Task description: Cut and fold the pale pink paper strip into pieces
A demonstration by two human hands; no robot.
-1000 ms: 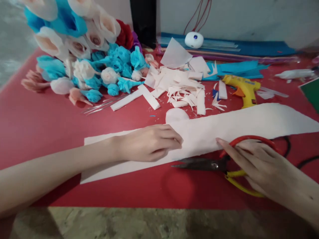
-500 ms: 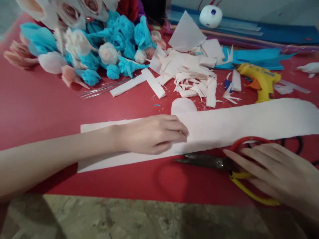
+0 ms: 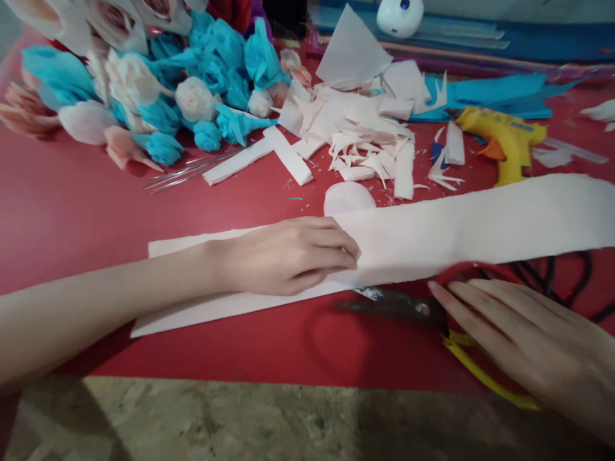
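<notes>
A long strip of white paper with a rounded right end lies slantwise over the red tabletop. My left hand rests on its middle, fingers bent and pressed together against the paper. Below the strip's lower edge, my right hand grips scissors with one red and one yellow handle. Their dark blades point left and stand slightly apart, close to the paper's edge. The thumb of the right hand is hidden. From behind the strip's upper edge a round white paper piece sticks out.
White paper scraps are heaped at the back centre. Blue and white paper flowers crowd the back left, with thin wires in front. A yellow glue gun lies at the right. Black cord runs near my right hand.
The view has shifted slightly. My right hand and the scissors have tilted a little, and more black cord shows beside them. My left hand stays on the paper.
</notes>
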